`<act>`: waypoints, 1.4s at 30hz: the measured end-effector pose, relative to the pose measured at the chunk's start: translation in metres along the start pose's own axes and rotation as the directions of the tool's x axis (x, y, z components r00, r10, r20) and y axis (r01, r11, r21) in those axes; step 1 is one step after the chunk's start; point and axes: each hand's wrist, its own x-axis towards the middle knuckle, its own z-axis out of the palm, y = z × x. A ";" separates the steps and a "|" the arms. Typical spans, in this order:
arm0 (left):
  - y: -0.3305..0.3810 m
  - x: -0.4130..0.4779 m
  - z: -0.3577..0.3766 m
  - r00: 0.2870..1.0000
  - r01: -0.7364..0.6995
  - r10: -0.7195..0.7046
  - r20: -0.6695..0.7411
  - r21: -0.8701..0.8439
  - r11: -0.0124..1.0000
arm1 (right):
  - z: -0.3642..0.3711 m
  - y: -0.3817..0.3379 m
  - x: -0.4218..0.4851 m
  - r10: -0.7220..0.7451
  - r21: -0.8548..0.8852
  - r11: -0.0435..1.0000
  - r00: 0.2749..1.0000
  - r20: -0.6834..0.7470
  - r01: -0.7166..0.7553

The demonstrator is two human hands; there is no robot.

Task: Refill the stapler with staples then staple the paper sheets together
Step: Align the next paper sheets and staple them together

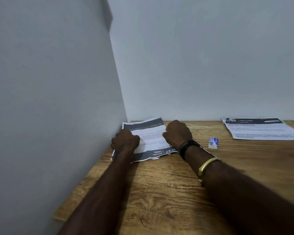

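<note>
Left hand: your left hand [126, 139] is curled into a fist, seen from the back, resting on the left edge of the printed white paper sheets with dark grey header bands [147, 141]; whether the fingers actually pinch the paper you cannot tell from this angle.
Right hand: your right hand [177, 133] is also curled shut, knuckles toward the wall, set on the right side of the same sheets; what, if anything, it encloses is hidden.
Wrist items: a black band [187, 148] and a gold-coloured bangle [207, 165] sit on your right forearm.
Paper under the hands: it lies flat in the far left corner of the brown wood-grain tabletop [159, 192], against the pale grey walls [202, 56]; its near edge looks ragged.
Second stack: a further set of printed white sheets with a dark header [260, 128] lies at the far right of the tabletop, well apart from your hands.
Staple box: a small blue-and-white box [213, 143] stands between the two paper stacks, nearer your right wrist.
Stapler: hidden or out of sight; you cannot locate it.
</note>
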 end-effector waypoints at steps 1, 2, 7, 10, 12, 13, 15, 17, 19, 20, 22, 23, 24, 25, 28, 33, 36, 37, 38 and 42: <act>-0.003 0.003 0.001 1.000 0.013 -0.013 -0.001 0.039 0.999 | 0.005 0.000 0.003 0.010 -0.032 0.999 1.000 0.005 -0.010; -0.005 0.006 0.003 1.000 0.020 -0.020 -0.001 0.071 0.997 | 0.009 0.001 0.006 0.025 -0.063 0.998 1.000 0.006 -0.025; -0.009 0.015 0.010 1.000 0.014 -0.014 -0.004 0.164 0.986 | 0.024 0.000 0.017 0.057 -0.217 0.975 0.998 0.008 -0.054; -0.008 0.018 0.013 1.000 -0.012 0.016 -0.027 0.137 0.991 | 0.026 -0.001 0.022 0.061 -0.193 0.980 0.998 0.021 -0.055; -0.008 0.018 0.013 0.999 -0.018 0.023 -0.045 0.108 0.994 | 0.026 -0.001 0.024 0.070 -0.173 0.983 0.997 0.020 -0.066; -0.008 0.018 0.013 0.998 -0.017 0.022 -0.053 0.089 0.996 | 0.025 -0.001 0.024 0.076 -0.162 0.984 0.997 0.015 -0.072; -0.008 0.018 0.012 0.997 -0.015 0.017 -0.075 0.028 0.999 | 0.025 0.001 0.026 0.089 -0.126 0.988 0.996 -0.003 -0.089; -0.008 0.018 0.010 0.995 -0.026 0.020 -0.098 -0.063 0.998 | 0.025 0.003 0.027 0.102 -0.085 0.991 0.995 -0.021 -0.103; -0.008 0.019 0.007 0.990 -0.063 0.042 -0.133 -0.158 0.985 | 0.025 0.005 0.027 0.109 -0.057 0.992 0.993 -0.042 -0.111; -0.009 0.019 0.006 0.986 -0.092 0.060 -0.157 -0.203 0.975 | 0.025 0.005 0.028 0.114 -0.036 0.993 0.992 -0.052 -0.116; -0.010 0.021 0.002 0.977 -0.139 0.082 -0.197 -0.297 0.945 | 0.022 0.006 0.029 0.131 0.042 0.991 0.990 -0.062 -0.128; -0.011 0.022 0.001 0.975 -0.152 0.080 -0.207 -0.357 0.922 | 0.020 0.006 0.030 0.133 0.095 0.987 0.989 -0.065 -0.126; -0.012 0.024 -0.001 0.976 -0.159 0.075 -0.206 -0.427 0.890 | 0.017 0.007 0.031 0.128 0.151 0.982 0.989 -0.071 -0.116; -0.013 0.025 -0.002 0.979 -0.157 0.069 -0.190 -0.503 0.850 | 0.014 0.008 0.031 0.124 0.207 0.973 0.989 -0.082 -0.104; -0.011 0.023 -0.002 0.998 -0.047 0.003 -0.061 -0.736 0.675 | -0.001 0.012 0.031 0.140 0.365 0.928 0.978 -0.152 -0.076; 0.006 0.009 -0.001 0.993 0.110 0.009 0.121 -0.928 0.357 | -0.031 0.025 0.024 0.139 0.509 0.861 0.956 -0.259 0.013; 0.019 -0.001 -0.002 0.986 0.113 0.079 0.144 -0.944 0.309 | -0.047 0.036 0.019 0.121 0.516 0.854 0.942 -0.312 0.061; 0.023 -0.005 -0.001 0.985 0.117 0.086 0.149 -0.946 0.301 | -0.052 0.039 0.016 0.117 0.519 0.851 0.939 -0.325 0.074; 0.028 -0.010 0.000 0.984 0.121 0.089 0.153 -0.949 0.292 | -0.057 0.044 0.013 0.116 0.528 0.845 0.936 -0.334 0.083; 0.043 -0.023 0.007 0.982 0.126 0.104 0.156 -0.960 0.249 | -0.073 0.062 0.007 0.149 0.568 0.816 0.911 -0.384 0.106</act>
